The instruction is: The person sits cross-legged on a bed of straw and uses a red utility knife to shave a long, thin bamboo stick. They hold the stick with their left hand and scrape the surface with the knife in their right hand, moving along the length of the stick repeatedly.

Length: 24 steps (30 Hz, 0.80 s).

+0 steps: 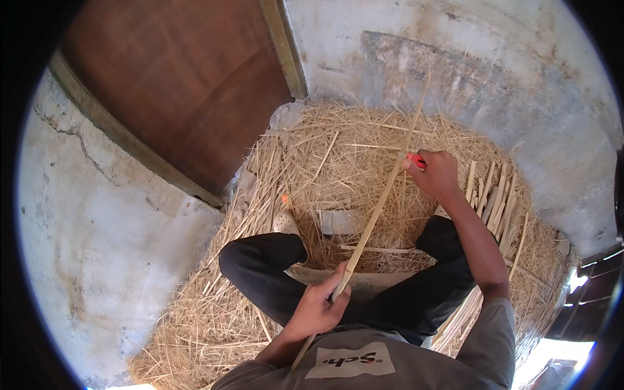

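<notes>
A long, pale bamboo strip (375, 218) slants from my lap up and away to the right. My left hand (318, 307) is closed round its lower part, just above my lap, with a small dark thing showing by the fingers. Farther along, my right hand (437, 173) grips a small red cutter (416, 160) against the strip. The blade is too small to make out. Beyond the cutter the strip thins out towards the wall.
Shavings (364, 130) cover the floor around my crossed legs. A grey block (342, 222) lies between my feet. To the right is a bundle of split bamboo strips (497, 198). A brown door (175, 78) and stained walls (487, 71) stand close around.
</notes>
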Each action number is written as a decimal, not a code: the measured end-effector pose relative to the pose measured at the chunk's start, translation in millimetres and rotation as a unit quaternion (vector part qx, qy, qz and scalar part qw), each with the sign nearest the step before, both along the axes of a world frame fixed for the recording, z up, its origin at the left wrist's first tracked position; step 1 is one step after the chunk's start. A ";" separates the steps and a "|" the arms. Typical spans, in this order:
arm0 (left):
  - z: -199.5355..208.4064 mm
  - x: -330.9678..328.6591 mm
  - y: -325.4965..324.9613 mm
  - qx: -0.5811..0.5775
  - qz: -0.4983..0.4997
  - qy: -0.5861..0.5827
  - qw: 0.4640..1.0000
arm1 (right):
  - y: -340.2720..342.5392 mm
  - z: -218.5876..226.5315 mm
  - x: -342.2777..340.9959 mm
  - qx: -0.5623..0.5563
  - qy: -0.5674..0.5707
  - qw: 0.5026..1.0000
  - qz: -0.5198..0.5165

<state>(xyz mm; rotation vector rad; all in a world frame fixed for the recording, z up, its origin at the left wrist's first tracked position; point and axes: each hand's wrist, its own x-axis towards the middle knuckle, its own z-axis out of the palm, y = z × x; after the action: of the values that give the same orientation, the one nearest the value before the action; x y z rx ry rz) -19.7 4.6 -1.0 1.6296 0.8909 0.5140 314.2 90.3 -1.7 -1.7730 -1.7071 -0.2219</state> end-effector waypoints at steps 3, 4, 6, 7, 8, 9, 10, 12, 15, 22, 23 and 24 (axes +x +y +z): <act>-2.7 -3.0 -4.5 -0.008 0.006 -0.028 1.000 | -10.8 -6.7 -10.0 -0.047 -0.044 0.998 0.017; -3.7 -3.3 -4.6 -0.011 0.010 -0.041 0.999 | -13.6 -13.5 -14.4 -0.056 -0.059 0.996 0.039; -0.1 -8.5 -2.8 0.002 -0.009 -0.012 1.000 | -7.9 -20.6 -3.0 0.021 -0.047 0.998 0.023; 2.0 -9.8 -2.4 0.008 -0.018 0.003 1.000 | -3.1 -20.4 6.8 0.060 -0.040 0.997 0.015; 5.1 -15.8 -7.0 0.007 -0.018 0.002 1.000 | -0.7 4.7 13.2 -0.038 -0.022 0.998 -0.034; 8.4 -14.5 -6.0 0.015 -0.024 -0.010 1.000 | -2.1 7.9 20.2 -0.030 -0.059 0.998 -0.022; 10.6 -13.8 -4.8 0.022 -0.029 -0.022 0.999 | -3.3 10.2 26.5 -0.022 -0.096 0.995 -0.011; 9.3 -15.7 -5.0 -0.001 -0.048 -0.007 0.999 | 1.8 11.0 33.3 -0.008 -0.104 0.994 -0.025; -11.3 -27.7 -13.2 -0.004 -0.077 -0.019 0.997 | 23.7 6.9 89.4 -0.069 -0.036 0.978 -0.194; -13.7 -47.3 -29.8 -0.086 -0.121 -0.093 0.984 | 17.0 -7.5 179.0 -0.038 0.051 0.943 -0.328; -22.6 -53.0 -31.7 -0.034 -0.130 -0.091 0.987 | 10.7 -15.3 208.0 -0.047 0.088 0.922 -0.375; -32.3 -55.2 -31.0 0.023 -0.134 -0.088 0.987 | 10.8 -15.0 216.4 -0.052 0.126 0.899 -0.416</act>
<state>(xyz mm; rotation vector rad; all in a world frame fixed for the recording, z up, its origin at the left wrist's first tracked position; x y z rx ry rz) -74.9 -26.5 -33.3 1.6860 0.5221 0.4832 530.6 101.1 -16.7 -2.4031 -0.7089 -0.2479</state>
